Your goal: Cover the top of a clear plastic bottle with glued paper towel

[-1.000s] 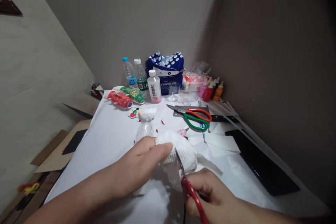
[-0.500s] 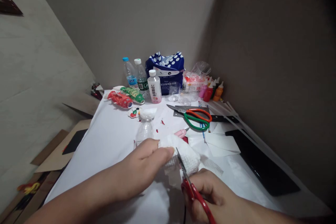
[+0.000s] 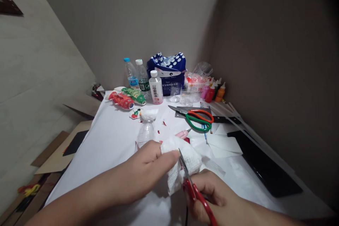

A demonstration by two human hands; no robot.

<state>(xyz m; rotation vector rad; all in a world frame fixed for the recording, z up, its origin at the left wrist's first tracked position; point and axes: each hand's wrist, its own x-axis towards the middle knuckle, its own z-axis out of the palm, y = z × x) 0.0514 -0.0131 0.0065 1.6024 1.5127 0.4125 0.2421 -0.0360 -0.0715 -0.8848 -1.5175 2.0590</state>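
In the head view, my left hand (image 3: 152, 167) pinches a piece of white textured tissue (image 3: 189, 153), thumb on top. My right hand (image 3: 212, 194) grips small scissors with red handles (image 3: 195, 192). Their blades lie against the tissue, close to my left thumb. A flap of tissue hangs down between my two hands. Just beyond my left hand stands a clear plastic bottle piece (image 3: 146, 130) with something white on its top. Behind the tissue lies a pink cutter-like tool (image 3: 182, 134), partly covered.
Large scissors with orange and green handles (image 3: 199, 120) lie over a knife (image 3: 225, 119). Bottles, including a white-capped one (image 3: 155, 88), stand at the back beside a blue bag (image 3: 169, 74). Red (image 3: 122, 100) and green fish crafts lie left. A black panel (image 3: 265, 162) rests at right.
The tissue has shifted and folded, and its flap now hangs lower between my hands. My left thumb has moved slightly right. The scissors stay in nearly the same place.
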